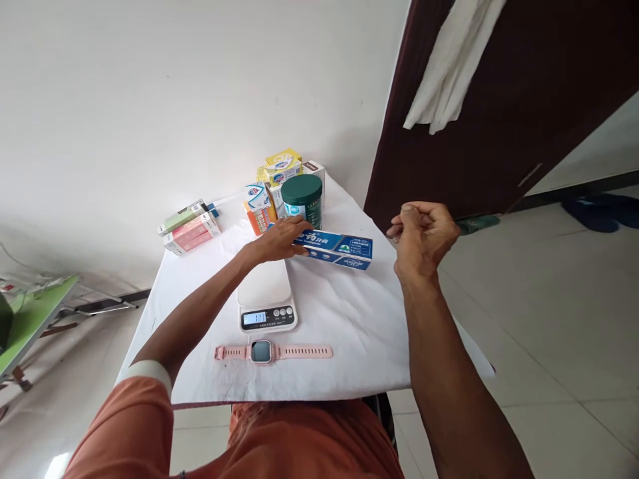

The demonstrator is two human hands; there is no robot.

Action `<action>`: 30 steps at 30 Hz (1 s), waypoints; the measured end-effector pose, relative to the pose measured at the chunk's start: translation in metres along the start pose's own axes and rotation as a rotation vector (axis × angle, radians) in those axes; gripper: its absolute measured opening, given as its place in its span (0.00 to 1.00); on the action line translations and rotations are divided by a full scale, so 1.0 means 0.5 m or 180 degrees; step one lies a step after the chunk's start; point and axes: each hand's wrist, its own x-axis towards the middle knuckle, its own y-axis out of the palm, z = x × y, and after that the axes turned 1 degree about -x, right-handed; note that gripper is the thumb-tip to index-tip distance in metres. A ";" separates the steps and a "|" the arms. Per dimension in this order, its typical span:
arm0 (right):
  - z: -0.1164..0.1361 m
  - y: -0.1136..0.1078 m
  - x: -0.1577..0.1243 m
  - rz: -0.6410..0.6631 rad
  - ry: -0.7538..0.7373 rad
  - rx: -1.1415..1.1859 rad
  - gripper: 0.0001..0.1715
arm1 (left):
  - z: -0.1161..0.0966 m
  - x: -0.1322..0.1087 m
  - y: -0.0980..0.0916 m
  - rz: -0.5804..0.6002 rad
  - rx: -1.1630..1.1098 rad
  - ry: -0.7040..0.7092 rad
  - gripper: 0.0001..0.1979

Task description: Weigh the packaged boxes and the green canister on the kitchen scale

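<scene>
The blue box [335, 249] bears "牙膏"; the scale display [255, 318] reads, perhaps, 123.

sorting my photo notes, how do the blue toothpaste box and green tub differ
The blue toothpaste box is long and rectangular; the green tub is round and lidded. The left hand grips the box's left end; the tub stands upright behind. Both carry printing.

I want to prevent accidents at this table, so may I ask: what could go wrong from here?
1. The left hand grips the blue box by one end only, so the far end might swing or dip.
2. The green tub stands close behind the box and could be nudged if the box moves back.
3. The left hand overlaps the far edge of the white scale in this view; leaning on it could disturb the lit display.
</scene>
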 end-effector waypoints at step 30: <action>-0.007 0.009 -0.181 0.3611 0.0481 -0.1374 0.29 | 0.381 -0.409 0.022 -0.1477 0.0582 -0.3341 0.26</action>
